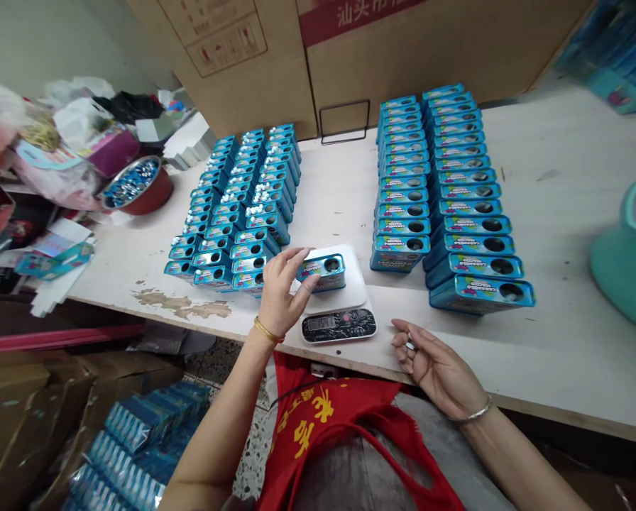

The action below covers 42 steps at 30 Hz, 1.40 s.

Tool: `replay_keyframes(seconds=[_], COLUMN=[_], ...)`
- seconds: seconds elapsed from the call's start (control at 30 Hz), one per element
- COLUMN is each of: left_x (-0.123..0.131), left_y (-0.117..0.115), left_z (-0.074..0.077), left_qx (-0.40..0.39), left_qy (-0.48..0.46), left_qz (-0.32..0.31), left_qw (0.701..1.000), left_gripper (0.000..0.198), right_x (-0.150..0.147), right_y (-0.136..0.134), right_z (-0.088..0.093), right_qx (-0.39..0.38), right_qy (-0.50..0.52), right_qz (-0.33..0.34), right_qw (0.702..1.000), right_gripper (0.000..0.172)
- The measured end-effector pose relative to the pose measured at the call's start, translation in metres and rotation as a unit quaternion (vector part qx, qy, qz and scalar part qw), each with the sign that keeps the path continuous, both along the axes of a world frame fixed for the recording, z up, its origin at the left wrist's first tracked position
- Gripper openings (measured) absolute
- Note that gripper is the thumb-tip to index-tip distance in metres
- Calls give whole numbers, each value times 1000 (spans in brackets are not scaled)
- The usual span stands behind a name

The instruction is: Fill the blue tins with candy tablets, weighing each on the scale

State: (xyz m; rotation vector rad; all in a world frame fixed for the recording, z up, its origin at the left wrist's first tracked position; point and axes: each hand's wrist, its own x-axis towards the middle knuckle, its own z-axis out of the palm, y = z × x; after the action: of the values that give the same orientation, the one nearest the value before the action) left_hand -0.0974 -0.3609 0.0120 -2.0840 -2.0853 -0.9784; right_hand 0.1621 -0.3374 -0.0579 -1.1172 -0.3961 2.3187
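Left grip [284, 289]: is pinching one end of a blue tin [326, 277], resting on the scale [356, 285]; releasing fully would keep the display [323, 323] true. Right grip [429, 365]: is curling around a small white piece [409, 345]. Tabletop [331, 184]: left tin rows [222, 231], right tin rows [464, 207] are flanking.

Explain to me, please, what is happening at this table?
The person's left hand holds a printed blue tin on a digital scale. The right hand is near the table's front edge, with something small and white among its curled fingers. Rows of similar tins stand on both sides; small white balls lie on several tins in the left rows.
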Motion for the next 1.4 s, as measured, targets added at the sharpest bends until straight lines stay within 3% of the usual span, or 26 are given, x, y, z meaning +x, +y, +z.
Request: replay_keyframes(seconds=[0.2, 0.3, 0.5, 0.63, 1.0, 1.4], left_x=[0, 1, -4, -10, -14, -9], left_y=[3, 4, -1, -9, -20, -18], left_z=[-1, -3, 3, 11, 0, -5], left_qx=[-15, -44, 12, 44, 49, 33], left_qy=[-12, -34, -72, -95, -137, -156], left_qz=[-28, -48, -41, -22, -12, -27], left_qw=[999, 997, 997, 994, 989, 987], left_gripper=[50, 41, 59, 43, 32, 34], right_x=[-1, -6, -22, -26, -24, -20], right_y=[-2, -1, 10, 13, 2, -4], right_z=[3, 8, 27, 33, 27, 14], right_qx=[18, 41, 97, 100, 79, 75], right_qy=[-17, -31, -28, -26, -38, -49], right_qz=[2, 14, 27, 27, 22, 27], right_qw=[1000, 999, 995, 994, 996, 996], right_gripper=[29, 28, 26, 25, 26, 29])
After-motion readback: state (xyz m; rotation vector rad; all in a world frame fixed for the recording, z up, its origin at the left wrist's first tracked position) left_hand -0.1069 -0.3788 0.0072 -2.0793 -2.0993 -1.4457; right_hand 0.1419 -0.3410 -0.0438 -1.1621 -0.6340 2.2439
